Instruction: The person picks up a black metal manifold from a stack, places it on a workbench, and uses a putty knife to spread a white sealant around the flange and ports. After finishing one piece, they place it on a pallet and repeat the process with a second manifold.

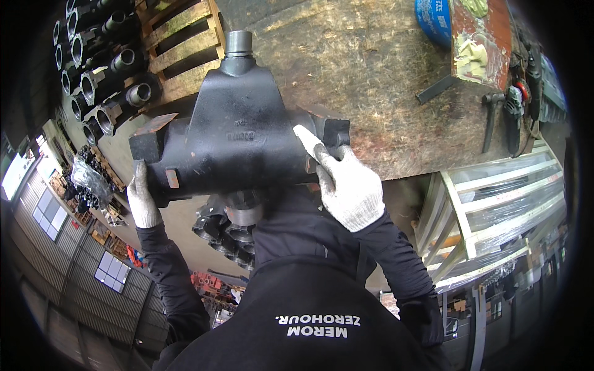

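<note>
A large black metal casting lies across the near left edge of the worktable. It has a thick horizontal barrel, a tapered body and a bare machined stub at its far end. Another bare stub points toward me. My left hand, in a white knit glove, grips the left end of the barrel, its fingers partly hidden behind the edge. At the right end, my gloved right hand holds the casting, with fingers over the front and around the end lug. The undersides of both grips are hidden.
On the worn wooden worktable are a blue bucket, a red-brown box smeared with pale paste, a hammer and an angle grinder. Several black castings stand by a pallet at left. A white crate stands right.
</note>
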